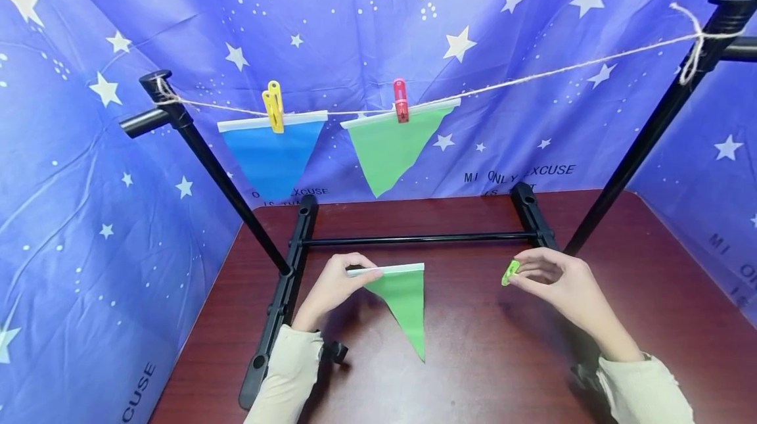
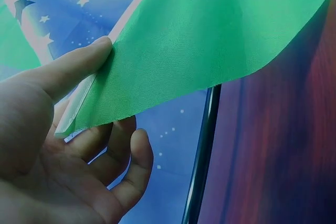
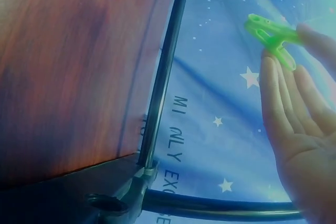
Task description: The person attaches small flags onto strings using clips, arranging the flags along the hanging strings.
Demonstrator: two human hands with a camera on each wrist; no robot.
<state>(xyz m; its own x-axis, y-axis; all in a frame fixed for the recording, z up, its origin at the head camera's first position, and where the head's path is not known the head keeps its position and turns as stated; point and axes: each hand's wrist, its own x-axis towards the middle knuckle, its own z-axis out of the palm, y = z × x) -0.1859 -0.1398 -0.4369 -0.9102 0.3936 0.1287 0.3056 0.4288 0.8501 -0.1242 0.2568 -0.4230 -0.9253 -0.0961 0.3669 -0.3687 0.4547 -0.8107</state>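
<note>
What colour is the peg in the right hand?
Bright green; the peg shows best in the right wrist view.

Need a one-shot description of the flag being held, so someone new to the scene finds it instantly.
Start at the black rack on the dark red table, with a string above carrying two pegged flags. Below, in front of the rack's crossbar, the left hand pinches a green triangular flag by its white top edge. It alone is off the string and has no peg.

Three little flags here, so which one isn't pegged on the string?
The green flag pinched by its white edge in the left hand. The blue flag and the other green flag hang clipped to the string.
</note>
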